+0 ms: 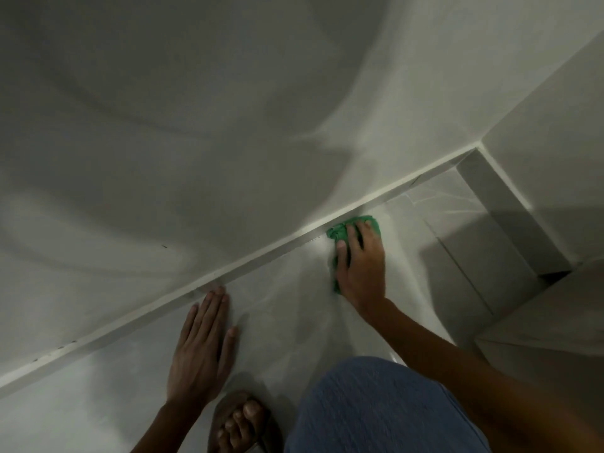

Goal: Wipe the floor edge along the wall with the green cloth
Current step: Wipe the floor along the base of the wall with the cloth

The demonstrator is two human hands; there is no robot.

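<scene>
A crumpled green cloth (pixel 340 231) lies on the pale floor right against the white skirting (pixel 261 255) that runs diagonally along the wall. My right hand (pixel 359 266) presses down on the cloth, fingers spread over it, and covers most of it. My left hand (pixel 201 348) rests flat on the floor further left, fingers together and fingertips almost touching the skirting. It holds nothing.
The wall (pixel 196 125) fills the upper view. At the right a second wall (pixel 555 132) makes a corner, with a low tiled step (pixel 510 210) at its foot. My sandalled foot (pixel 243 423) and blue-clad knee (pixel 376 410) are at the bottom.
</scene>
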